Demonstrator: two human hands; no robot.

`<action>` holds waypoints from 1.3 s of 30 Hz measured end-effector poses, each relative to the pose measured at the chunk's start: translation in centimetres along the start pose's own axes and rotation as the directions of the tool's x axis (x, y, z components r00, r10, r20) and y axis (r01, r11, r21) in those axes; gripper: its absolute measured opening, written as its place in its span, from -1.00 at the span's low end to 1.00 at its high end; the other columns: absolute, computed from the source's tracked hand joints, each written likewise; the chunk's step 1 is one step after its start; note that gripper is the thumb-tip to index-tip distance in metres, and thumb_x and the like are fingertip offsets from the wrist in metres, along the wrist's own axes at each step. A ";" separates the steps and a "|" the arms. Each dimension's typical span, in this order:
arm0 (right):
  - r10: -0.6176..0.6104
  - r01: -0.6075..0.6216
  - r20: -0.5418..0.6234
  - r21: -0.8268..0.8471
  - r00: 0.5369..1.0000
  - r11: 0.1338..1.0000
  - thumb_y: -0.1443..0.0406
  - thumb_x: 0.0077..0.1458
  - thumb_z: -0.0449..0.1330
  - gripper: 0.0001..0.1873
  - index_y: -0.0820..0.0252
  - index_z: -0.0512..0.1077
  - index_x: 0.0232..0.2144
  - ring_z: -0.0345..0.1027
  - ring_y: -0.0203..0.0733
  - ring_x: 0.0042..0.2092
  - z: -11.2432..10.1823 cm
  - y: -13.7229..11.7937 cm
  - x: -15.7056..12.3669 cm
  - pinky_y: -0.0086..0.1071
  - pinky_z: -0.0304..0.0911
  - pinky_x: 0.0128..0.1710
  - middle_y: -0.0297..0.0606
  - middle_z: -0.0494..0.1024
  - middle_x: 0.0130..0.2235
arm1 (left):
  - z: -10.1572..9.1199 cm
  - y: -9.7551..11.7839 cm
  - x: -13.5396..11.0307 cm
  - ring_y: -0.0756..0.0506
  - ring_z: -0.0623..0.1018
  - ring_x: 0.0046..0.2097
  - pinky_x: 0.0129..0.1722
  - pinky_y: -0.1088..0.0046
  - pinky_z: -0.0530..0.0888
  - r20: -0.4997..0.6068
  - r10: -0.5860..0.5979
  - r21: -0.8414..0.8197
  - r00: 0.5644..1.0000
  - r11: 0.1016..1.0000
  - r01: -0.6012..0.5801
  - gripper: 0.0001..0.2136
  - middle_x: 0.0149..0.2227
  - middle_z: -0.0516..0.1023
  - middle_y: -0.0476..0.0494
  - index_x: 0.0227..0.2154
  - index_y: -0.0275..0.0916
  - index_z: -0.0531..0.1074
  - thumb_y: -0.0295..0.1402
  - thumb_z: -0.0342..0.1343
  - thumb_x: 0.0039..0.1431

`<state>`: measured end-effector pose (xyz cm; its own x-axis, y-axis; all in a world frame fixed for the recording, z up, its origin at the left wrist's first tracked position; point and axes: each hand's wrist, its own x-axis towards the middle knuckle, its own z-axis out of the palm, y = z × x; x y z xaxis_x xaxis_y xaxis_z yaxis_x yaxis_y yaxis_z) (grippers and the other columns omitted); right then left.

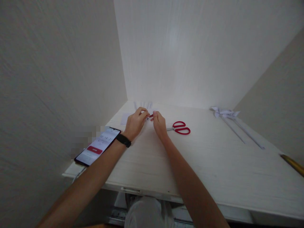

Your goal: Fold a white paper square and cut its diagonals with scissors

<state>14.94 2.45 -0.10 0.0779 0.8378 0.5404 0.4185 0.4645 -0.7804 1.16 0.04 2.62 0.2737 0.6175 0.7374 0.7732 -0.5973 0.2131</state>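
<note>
My left hand, with a black band on its wrist, has its fingertips pinched together over the middle of the white table. Close beside it on the right is my right hand, its fingers curled in and the thumb pressed to them. A small whitish bit shows between the two hands' fingertips, too small and too covered to name. Behind the hands lie several thin white paper strips. A flat pale sheet of paper lies left of my left hand. Scissors with red handles rest just right of my right hand, their blade tips hidden behind it.
A phone showing a running timer leans at the table's left edge. On the right lie folded white paper shapes with two long rolled paper sticks. A yellowish object shows at the right edge. Walls enclose the table.
</note>
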 end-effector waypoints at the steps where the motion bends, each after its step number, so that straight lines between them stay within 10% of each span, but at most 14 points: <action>1: 0.037 -0.036 -0.013 0.035 0.999 0.999 0.12 0.28 -0.09 -0.64 0.13 0.27 -0.48 0.39 -0.24 -0.38 -0.3 -0.1 0.1 -0.41 0.21 -0.31 -0.32 0.49 -0.47 | 0.2 0.0 -0.1 -0.06 0.52 -0.22 -0.24 0.43 0.43 -0.009 0.015 -0.042 1.000 0.999 -0.015 -0.80 -0.10 0.52 -0.17 -0.26 -0.20 0.51 -0.37 -0.03 0.29; 8: 0.211 -0.197 -0.160 0.101 0.964 0.975 0.23 0.01 0.16 -0.79 0.16 0.30 -0.59 0.39 -0.23 -0.47 -3.1 -0.2 0.8 -0.42 0.19 -0.41 -0.36 0.46 -0.58 | 0.7 0.7 0.1 -0.10 0.50 -0.10 -0.02 0.27 0.46 -0.046 0.040 -0.285 0.998 0.957 -0.051 -0.82 -0.03 0.46 -0.21 -0.13 -0.20 0.48 -0.35 0.06 0.25; 13: 0.204 -0.194 -0.080 0.119 0.976 0.974 0.19 -0.06 0.19 -0.78 0.16 0.33 -0.62 0.34 -0.24 -0.53 -5.3 0.3 0.4 -0.41 0.20 -0.47 -0.35 0.45 -0.63 | 1.2 0.7 0.8 -0.06 0.49 -0.18 -0.17 0.31 0.53 -0.080 -0.289 -0.524 0.954 0.826 0.206 -0.48 0.14 0.29 -0.28 0.12 -0.16 0.31 -0.33 0.24 0.06; 17: 0.196 -0.186 -0.015 0.254 0.981 0.949 0.14 -0.11 0.20 -0.75 0.16 0.32 -0.63 0.30 -0.27 -0.59 -6.2 1.1 -0.4 -0.42 0.20 -0.54 -0.34 0.45 -0.64 | 1.3 0.6 1.1 -0.04 0.52 -0.25 -0.24 0.37 0.51 0.109 -0.516 -0.716 0.850 0.553 0.427 -0.43 0.12 0.35 -0.32 0.09 -0.26 0.34 -0.33 0.28 -0.04; 21: 0.192 -0.186 0.005 0.273 0.981 0.944 0.12 -0.10 0.20 -0.72 0.16 0.32 -0.64 0.28 -0.29 -0.60 -5.9 1.4 -1.1 -0.44 0.17 -0.57 -0.33 0.46 -0.65 | 1.1 0.9 1.2 -0.08 0.54 -0.27 -0.24 0.41 0.48 0.356 -0.460 -0.812 0.814 0.278 0.512 -0.55 -0.23 0.57 -0.22 -0.15 -0.37 0.49 -0.21 0.33 -0.10; 27: 0.159 -0.158 0.019 0.255 0.987 0.954 0.12 -0.06 0.18 -0.73 0.18 0.34 -0.62 0.29 -0.29 -0.59 -5.5 0.3 -1.7 -0.43 0.16 -0.55 -0.34 0.44 -0.64 | 1.0 1.6 0.9 -0.10 0.55 -0.25 -0.20 0.39 0.49 0.427 -0.504 -0.853 0.751 0.052 0.520 -0.62 -0.35 0.59 -0.17 -0.29 -0.38 0.51 -0.28 0.40 -0.19; 39: 0.118 -0.122 0.029 0.214 0.993 0.969 0.11 0.04 0.10 -0.69 0.16 0.30 -0.60 0.24 -0.30 -0.61 -5.9 -0.2 -1.9 -0.44 0.13 -0.57 -0.37 0.39 -0.66 | 1.3 2.3 0.4 -0.17 0.60 -0.14 -0.03 0.27 0.49 0.470 -0.465 -0.863 0.751 -0.061 0.502 -0.64 -0.22 0.64 -0.27 -0.24 -0.39 0.52 -0.33 0.36 -0.13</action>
<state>20.03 -0.96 0.90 0.1005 0.8949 0.4348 0.2029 0.4094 -0.8895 3.78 -0.40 2.63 0.1150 0.9814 0.1535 -0.4029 -0.0951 0.9103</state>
